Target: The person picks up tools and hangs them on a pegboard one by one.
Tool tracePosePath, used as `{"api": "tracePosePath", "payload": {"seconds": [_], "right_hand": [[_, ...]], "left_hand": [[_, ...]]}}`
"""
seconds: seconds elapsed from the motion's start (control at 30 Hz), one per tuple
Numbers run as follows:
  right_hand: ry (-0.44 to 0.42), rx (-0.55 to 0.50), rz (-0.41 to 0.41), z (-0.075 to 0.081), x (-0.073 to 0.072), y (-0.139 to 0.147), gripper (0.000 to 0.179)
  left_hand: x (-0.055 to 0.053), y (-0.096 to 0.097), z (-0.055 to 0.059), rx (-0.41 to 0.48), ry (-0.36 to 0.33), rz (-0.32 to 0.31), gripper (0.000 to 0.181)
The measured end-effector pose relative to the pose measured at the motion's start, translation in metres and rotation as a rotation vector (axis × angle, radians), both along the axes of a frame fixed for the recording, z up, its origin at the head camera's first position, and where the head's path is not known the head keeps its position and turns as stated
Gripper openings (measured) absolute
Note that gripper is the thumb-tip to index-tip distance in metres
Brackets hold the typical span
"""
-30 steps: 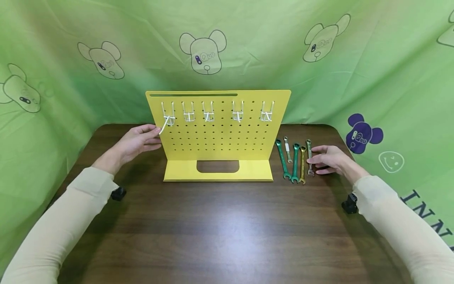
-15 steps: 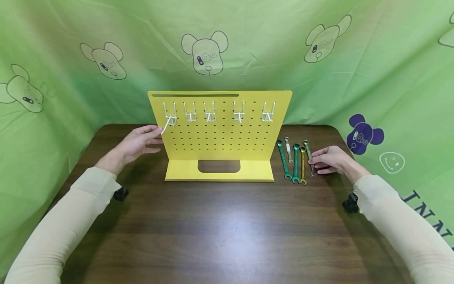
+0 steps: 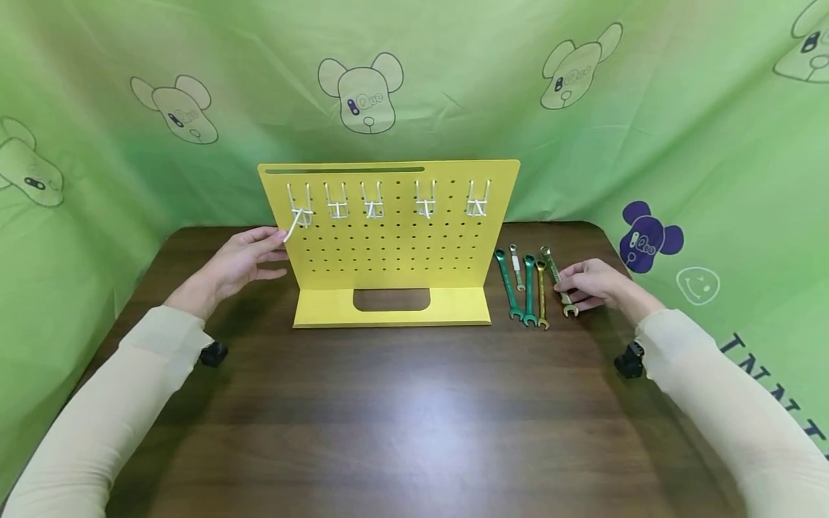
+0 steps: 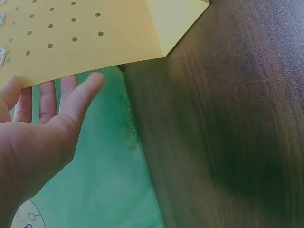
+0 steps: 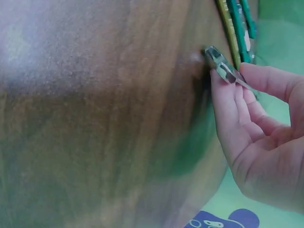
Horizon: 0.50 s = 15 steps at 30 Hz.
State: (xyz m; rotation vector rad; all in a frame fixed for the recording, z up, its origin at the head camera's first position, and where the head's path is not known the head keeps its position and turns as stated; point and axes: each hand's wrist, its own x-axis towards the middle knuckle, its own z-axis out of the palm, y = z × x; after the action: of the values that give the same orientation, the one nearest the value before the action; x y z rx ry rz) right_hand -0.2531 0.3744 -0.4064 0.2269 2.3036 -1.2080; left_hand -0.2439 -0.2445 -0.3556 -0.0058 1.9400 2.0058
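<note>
Green cloth printed with cartoon bear heads hangs behind and beside the dark wood-grain desk, and on that desk a yellow pegboard stands upright, white wire hooks along its upper part. To its right lie the wrenches, and the rightmost, a silver combination wrench, is the one I have: my right hand comes in from the right and pinches it between thumb and fingers, so the tool sits at the left tip of my hand, across the fingers rather than in line with them. Its long axis slants, ring end far and left, open end near and right; I cannot tell whether it is wholly off the desk. Just left of it lies a gold wrench, then a green wrench, a small silver wrench with a white label and another green wrench, so I judge that any leftward move must clear these four first. The nearest hook is left and far of my grip, higher up, and my right hand is plainly the nearer one. Well apart, my left hand pinches the pegboard's left edge, thumb in front, fingers behind, which I think helps steady it.
</note>
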Motion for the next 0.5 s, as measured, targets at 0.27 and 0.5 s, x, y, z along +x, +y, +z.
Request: {"api": "tracePosePath", "payload": {"seconds": [0.27,0.5], "right_hand": [[-0.03,-0.185,0.042,0.031,0.006,-0.011,0.05],[-0.005,-0.261,0.211,0.059,0.016,-0.036,0.039]], "left_hand": [[-0.004,-0.003,0.002,0.021,0.02,0.011,0.032],[-0.001,-0.001,0.001,0.089,0.048,0.062,0.027]]}}
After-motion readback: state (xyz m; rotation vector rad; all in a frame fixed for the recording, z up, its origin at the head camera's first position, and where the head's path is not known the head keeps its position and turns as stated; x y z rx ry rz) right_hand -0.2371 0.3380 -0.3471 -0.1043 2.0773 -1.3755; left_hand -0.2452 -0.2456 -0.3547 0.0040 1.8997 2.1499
